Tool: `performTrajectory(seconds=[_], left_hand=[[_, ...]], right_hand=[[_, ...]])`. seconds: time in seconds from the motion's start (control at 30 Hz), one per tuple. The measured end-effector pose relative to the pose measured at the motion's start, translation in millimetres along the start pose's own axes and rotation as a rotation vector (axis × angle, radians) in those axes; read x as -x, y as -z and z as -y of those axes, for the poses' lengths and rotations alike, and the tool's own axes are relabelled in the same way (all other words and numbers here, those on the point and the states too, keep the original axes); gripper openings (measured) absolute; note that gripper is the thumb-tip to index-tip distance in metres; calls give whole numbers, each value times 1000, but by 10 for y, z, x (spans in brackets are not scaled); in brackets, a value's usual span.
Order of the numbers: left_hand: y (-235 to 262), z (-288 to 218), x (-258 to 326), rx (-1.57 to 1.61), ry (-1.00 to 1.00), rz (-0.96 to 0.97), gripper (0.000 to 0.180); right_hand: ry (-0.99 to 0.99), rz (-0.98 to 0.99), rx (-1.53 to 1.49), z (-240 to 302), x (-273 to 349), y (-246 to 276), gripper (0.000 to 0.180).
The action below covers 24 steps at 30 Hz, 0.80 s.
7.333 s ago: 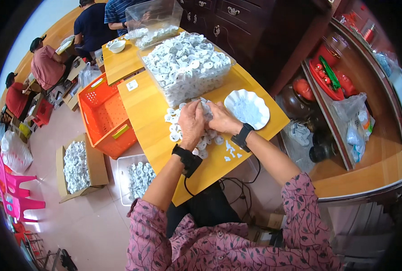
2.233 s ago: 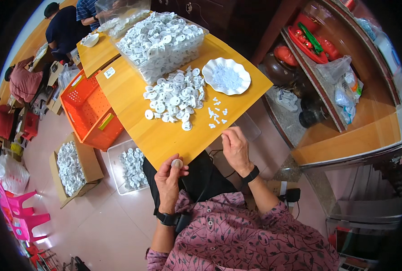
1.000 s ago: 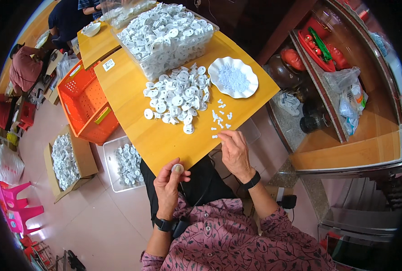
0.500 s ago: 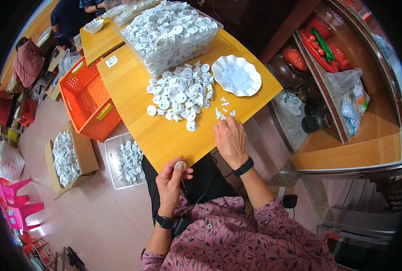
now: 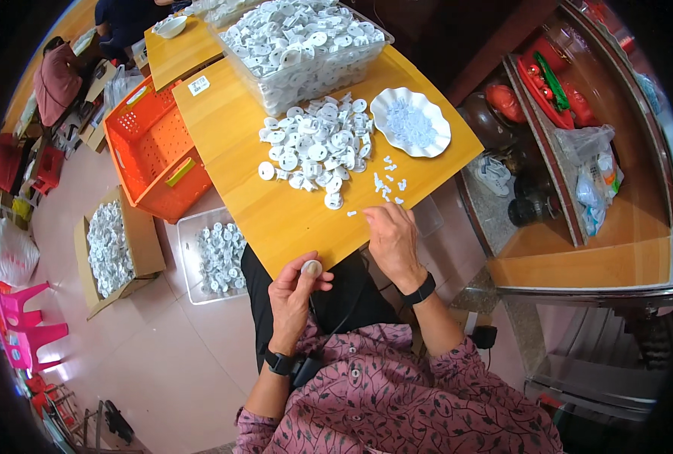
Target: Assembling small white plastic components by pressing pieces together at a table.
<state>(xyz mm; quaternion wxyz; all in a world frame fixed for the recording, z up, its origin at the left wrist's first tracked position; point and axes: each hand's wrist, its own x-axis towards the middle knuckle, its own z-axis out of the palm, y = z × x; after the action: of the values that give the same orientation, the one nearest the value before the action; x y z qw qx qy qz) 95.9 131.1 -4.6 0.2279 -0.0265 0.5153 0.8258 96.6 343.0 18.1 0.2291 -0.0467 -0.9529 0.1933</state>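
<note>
Near the front edge of the table, my left hand (image 5: 292, 291) pinches a small round white plastic part (image 5: 312, 268) between thumb and fingers. My right hand (image 5: 394, 244) is over the table's right front edge with its fingertips drawn together; whether a piece is between them is too small to see. One small clear plastic piece (image 5: 352, 213) lies just left of those fingertips. Beyond them are several more loose clear pieces (image 5: 383, 181). A pile of round white plastic parts (image 5: 317, 144) covers the middle of the table. A white scalloped dish (image 5: 441, 145) of clear pieces stands to its right.
A clear bin (image 5: 276, 89) heaped with white parts stands at the back of the yellow table (image 5: 234, 189). Left are an orange crate (image 5: 143, 193), a cardboard box (image 5: 149, 253) and a clear tub (image 5: 189, 284) on the floor. Shelves (image 5: 571, 174) stand right; people sit far left.
My right hand has drawn slightly back from the loose clear pieces, and one piece now lies apart, left of its fingertips. My left hand still holds the round part. The view has shifted slightly.
</note>
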Motion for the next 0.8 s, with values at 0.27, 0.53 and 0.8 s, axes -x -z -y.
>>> performTrajectory(seconds=[0.27,0.53,0.8], left_hand=[[-20,-10,-27,9,-3,3,27],[47,0,-11,55,18,-15,28],[41,-119,-62,354,76,55,37]], right_hand=[[98,60,77,130,50,-112,30],[148,232,155,326,210,18,35],[154,213,71,278,335,71,42]])
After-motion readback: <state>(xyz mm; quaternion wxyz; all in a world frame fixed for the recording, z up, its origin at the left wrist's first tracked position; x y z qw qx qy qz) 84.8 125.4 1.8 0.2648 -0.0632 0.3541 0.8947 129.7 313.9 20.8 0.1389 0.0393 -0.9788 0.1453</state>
